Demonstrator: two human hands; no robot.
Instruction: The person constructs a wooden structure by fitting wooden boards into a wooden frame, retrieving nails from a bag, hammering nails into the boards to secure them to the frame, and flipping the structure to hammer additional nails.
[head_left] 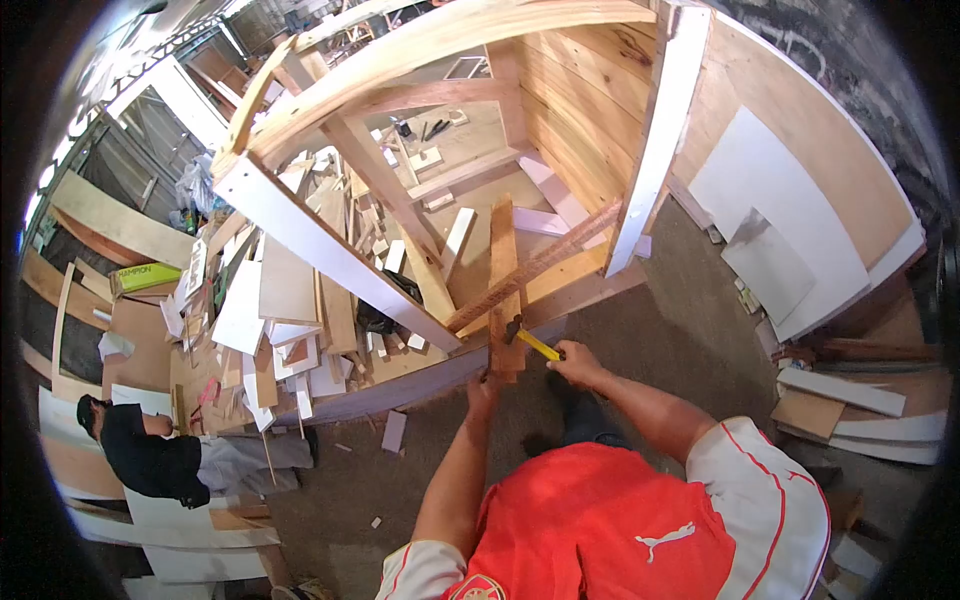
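Observation:
My right hand is closed round the yellow handle of a hammer. The dark hammer head rests at or just over a brown wooden board; whether they touch is hard to tell. At the near end of that board, my left hand grips its edge, with the fingers partly hidden. The board runs away from me, under a rough brown crossbar of a large wooden frame. White-faced uprights and slatted planks make up the frame, which stands on the workbench.
Wood offcuts lie heaped on the bench, left of the frame. A person in a dark shirt bends over at the lower left. Large panels lean against the right wall, with stacked boards below. Loose scraps lie on the floor.

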